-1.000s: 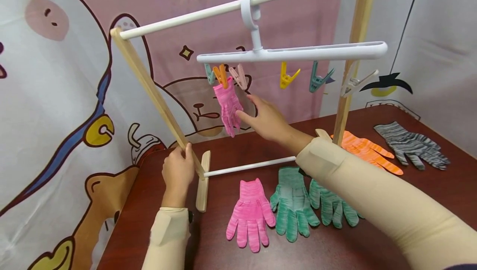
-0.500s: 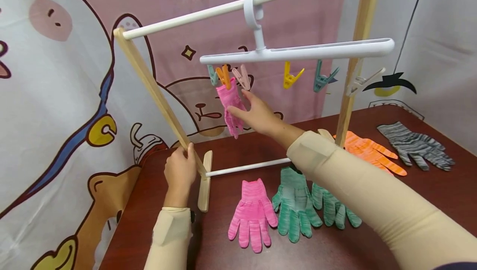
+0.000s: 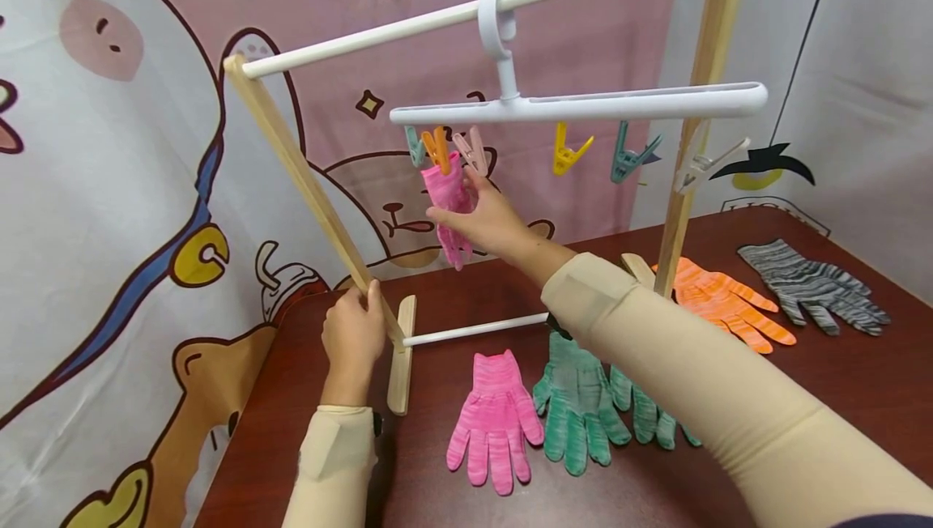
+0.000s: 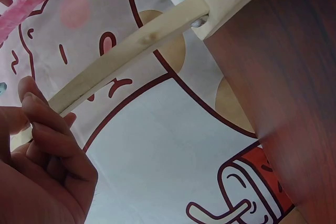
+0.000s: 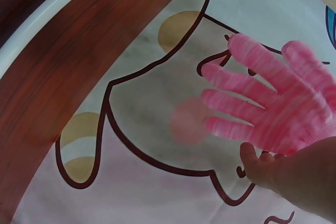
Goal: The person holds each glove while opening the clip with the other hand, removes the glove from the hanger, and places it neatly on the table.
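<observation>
A pink knit glove (image 3: 446, 186) hangs from an orange clothespin (image 3: 436, 149) under the left end of a white hanger (image 3: 583, 108). My right hand (image 3: 497, 224) is up at this glove, its thumb stretched across the front and its index finger close to a pale pink clothespin (image 3: 472, 152). In the right wrist view the glove (image 5: 294, 103) spreads its fingers just above my fingertips. My left hand (image 3: 355, 334) grips the left wooden post (image 3: 306, 188) of the rack low down; the left wrist view shows fingers curled round that post (image 4: 115, 61).
Several more clothespins hang on the hanger, among them a yellow one (image 3: 564, 151). On the table (image 3: 583, 504) lie a pink glove (image 3: 496, 423), green gloves (image 3: 579, 406), an orange glove (image 3: 722, 301) and a grey glove (image 3: 812, 285). A printed cloth (image 3: 109, 188) stands behind.
My right hand has moved left, from beside the hanging pink glove to overlapping it, thumb now across its front. The left hand keeps its hold on the post.
</observation>
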